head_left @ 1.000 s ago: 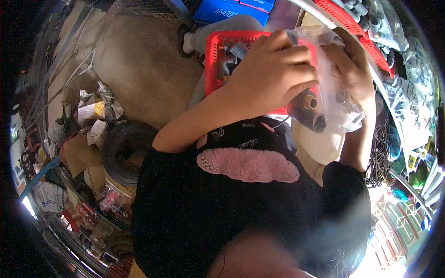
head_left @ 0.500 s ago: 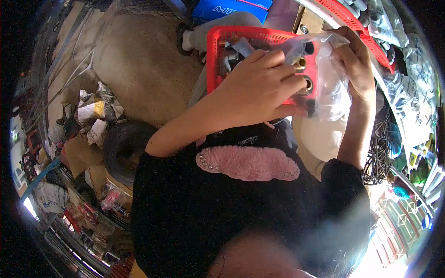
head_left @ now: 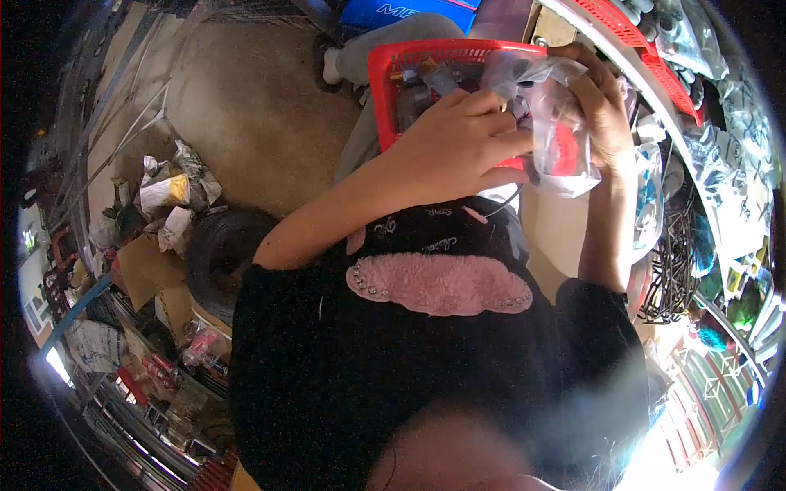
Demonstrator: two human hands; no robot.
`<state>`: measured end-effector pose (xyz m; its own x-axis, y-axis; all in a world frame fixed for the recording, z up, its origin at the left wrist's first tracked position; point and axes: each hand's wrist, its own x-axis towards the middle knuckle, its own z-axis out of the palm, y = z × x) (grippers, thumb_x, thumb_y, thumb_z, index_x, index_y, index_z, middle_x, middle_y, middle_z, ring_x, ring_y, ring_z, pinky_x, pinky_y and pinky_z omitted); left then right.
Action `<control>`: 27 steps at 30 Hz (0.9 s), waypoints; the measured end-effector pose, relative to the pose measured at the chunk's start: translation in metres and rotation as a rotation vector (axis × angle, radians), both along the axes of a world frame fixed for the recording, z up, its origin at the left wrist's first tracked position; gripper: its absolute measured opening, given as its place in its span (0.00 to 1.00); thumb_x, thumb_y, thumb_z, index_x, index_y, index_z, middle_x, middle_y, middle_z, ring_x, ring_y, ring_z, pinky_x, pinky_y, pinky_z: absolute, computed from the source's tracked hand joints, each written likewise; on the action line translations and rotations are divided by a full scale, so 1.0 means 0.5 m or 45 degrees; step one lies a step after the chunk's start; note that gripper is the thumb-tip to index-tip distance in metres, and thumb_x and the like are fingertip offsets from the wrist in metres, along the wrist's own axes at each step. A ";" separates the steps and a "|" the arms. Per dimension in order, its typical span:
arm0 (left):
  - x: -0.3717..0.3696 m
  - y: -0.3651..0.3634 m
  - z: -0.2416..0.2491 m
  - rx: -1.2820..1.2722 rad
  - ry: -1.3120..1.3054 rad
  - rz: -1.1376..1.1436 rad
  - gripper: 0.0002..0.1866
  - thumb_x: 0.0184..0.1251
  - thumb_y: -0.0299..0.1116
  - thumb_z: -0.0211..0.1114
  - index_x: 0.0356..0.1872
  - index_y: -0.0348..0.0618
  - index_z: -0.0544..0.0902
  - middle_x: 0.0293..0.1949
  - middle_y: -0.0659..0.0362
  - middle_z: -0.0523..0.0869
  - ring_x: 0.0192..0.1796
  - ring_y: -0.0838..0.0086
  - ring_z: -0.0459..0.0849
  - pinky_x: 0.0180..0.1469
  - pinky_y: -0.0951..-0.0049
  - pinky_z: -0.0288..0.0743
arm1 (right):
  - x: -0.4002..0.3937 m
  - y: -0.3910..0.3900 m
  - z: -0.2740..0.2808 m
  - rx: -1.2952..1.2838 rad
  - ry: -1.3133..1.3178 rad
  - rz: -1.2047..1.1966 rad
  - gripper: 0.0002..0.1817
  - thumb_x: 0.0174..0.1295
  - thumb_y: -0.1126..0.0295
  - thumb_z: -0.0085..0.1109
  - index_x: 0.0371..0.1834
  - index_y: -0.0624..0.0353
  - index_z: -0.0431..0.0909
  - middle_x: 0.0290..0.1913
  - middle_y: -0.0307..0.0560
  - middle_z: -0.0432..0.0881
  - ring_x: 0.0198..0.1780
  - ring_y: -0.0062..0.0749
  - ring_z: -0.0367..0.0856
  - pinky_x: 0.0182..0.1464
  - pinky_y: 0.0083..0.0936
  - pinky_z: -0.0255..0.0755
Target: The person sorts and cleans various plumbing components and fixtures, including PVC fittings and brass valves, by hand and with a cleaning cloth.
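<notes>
A clear plastic bag (head_left: 566, 176) is held up between my two hands, over the right part of a red plastic basket (head_left: 381, 102). My right hand (head_left: 604, 114) grips the bag's upper right side, fingers closed on the film. On the other side, my left hand (head_left: 471, 147) has its fingers curled at the bag's left edge. Red shows through the film. Left of the bag, small pipe fittings (head_left: 438, 78) lie in the basket, partly hidden behind my left hand.
A blue box (head_left: 409, 11) stands beyond the basket. Red trays (head_left: 675, 82) and bagged goods (head_left: 692, 37) line the right side. Crumpled packaging (head_left: 168, 192) and a black coil (head_left: 217, 254) lie on the floor at left.
My right hand has moved left, toward my left hand, and the bag is bunched narrower. The brass-ended fittings seen near my left fingers are now hidden.
</notes>
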<state>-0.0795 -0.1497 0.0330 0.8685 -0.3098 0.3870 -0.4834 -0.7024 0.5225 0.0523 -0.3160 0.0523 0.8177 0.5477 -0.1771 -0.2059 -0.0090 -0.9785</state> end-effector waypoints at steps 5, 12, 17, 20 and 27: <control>0.004 -0.009 -0.034 -0.149 -0.172 0.062 0.11 0.51 0.42 0.74 0.35 0.53 0.89 0.42 0.64 0.83 0.46 0.65 0.78 0.51 0.63 0.71 | -0.019 0.023 0.007 0.196 0.143 -0.019 0.12 0.70 0.72 0.48 0.52 0.64 0.76 0.26 0.34 0.75 0.18 0.11 0.61 0.20 0.12 0.55; -0.030 0.048 -0.009 -0.263 -0.121 -0.071 0.10 0.48 0.32 0.74 0.35 0.52 0.89 0.34 0.68 0.82 0.44 0.69 0.79 0.49 0.65 0.72 | 0.024 0.016 -0.008 0.355 0.166 -0.327 0.09 0.70 0.72 0.51 0.49 0.60 0.78 0.34 0.41 0.83 0.27 0.18 0.78 0.29 0.13 0.75; -0.050 0.105 0.012 -0.235 -0.008 -0.134 0.09 0.50 0.29 0.72 0.35 0.46 0.88 0.36 0.63 0.80 0.44 0.66 0.79 0.51 0.65 0.73 | 0.040 0.015 -0.057 0.469 0.234 -0.194 0.12 0.69 0.71 0.54 0.51 0.62 0.79 0.36 0.42 0.84 0.32 0.20 0.82 0.33 0.15 0.77; -0.061 0.129 0.023 -0.286 0.126 -0.134 0.08 0.55 0.27 0.70 0.36 0.43 0.85 0.42 0.59 0.79 0.47 0.64 0.79 0.53 0.65 0.73 | 0.012 0.042 -0.037 0.355 0.196 -0.321 0.13 0.69 0.70 0.54 0.53 0.63 0.78 0.39 0.43 0.84 0.36 0.23 0.83 0.37 0.18 0.78; -0.091 0.117 -0.046 -0.345 0.190 0.036 0.07 0.62 0.27 0.67 0.40 0.41 0.80 0.56 0.53 0.72 0.53 0.60 0.77 0.57 0.63 0.72 | -0.034 -0.002 -0.042 0.113 -0.058 0.123 0.26 0.66 0.63 0.60 0.64 0.63 0.69 0.57 0.48 0.76 0.61 0.34 0.73 0.67 0.31 0.62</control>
<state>-0.1253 -0.0912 0.0099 0.9287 -0.1879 0.3198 -0.3696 -0.5399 0.7562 0.0354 -0.3169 0.0314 0.7665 0.6361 -0.0886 -0.1636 0.0600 -0.9847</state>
